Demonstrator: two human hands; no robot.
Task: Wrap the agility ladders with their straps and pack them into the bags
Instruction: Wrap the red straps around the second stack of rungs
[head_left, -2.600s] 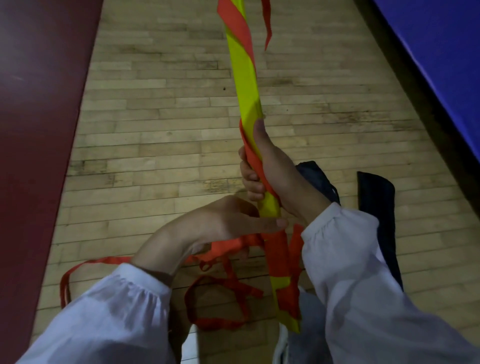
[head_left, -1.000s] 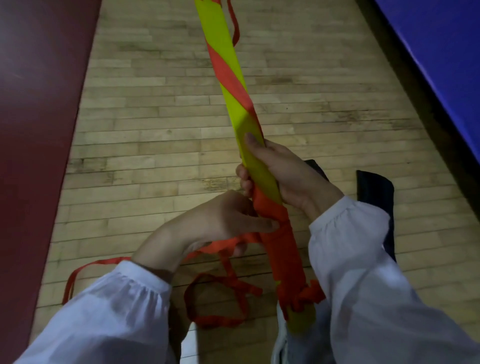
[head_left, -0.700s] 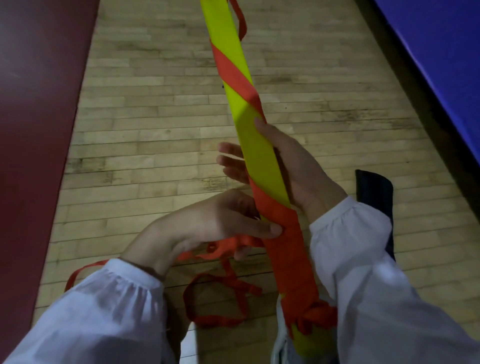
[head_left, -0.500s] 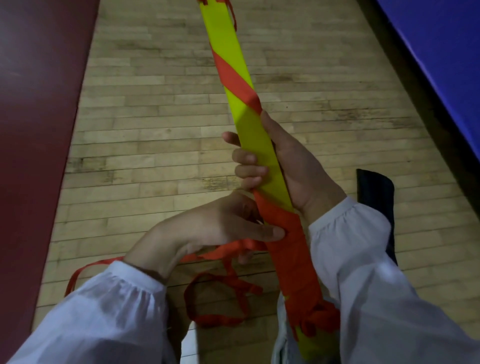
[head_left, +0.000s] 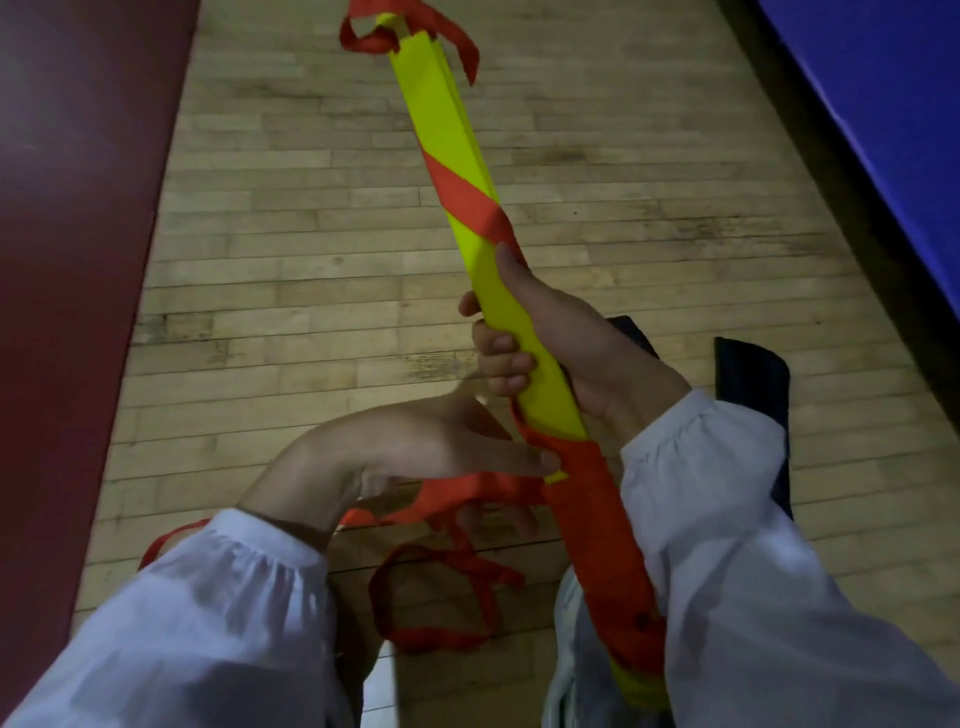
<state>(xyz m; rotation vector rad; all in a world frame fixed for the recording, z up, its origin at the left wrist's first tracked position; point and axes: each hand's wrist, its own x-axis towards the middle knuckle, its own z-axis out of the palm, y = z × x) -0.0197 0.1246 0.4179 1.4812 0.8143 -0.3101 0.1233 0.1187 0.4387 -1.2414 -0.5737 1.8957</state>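
Observation:
A bundle of yellow agility-ladder rungs (head_left: 457, 156) stands tilted in front of me, its top leaning up and left. An orange strap (head_left: 597, 499) is wound densely round the lower part and crosses once higher up. My right hand (head_left: 545, 338) grips the bundle at its middle, thumb along the upper face. My left hand (head_left: 441, 447) pinches the strap where it leaves the bundle. The loose strap (head_left: 447, 577) trails in loops to the floor at lower left. A dark bag (head_left: 753, 379) lies on the floor behind my right sleeve, partly hidden.
Pale wooden floorboards (head_left: 311, 260) run across the middle. A dark red mat (head_left: 78, 260) borders the left side and a blue padded mat (head_left: 883, 104) the upper right. Loose orange strap ends (head_left: 457, 41) hang from the bundle's top.
The bundle has come down and tilted further left, so its top end now shows. My right hand let go, regripped higher and closed on the rungs again. The left hand kept its pinch on the strap.

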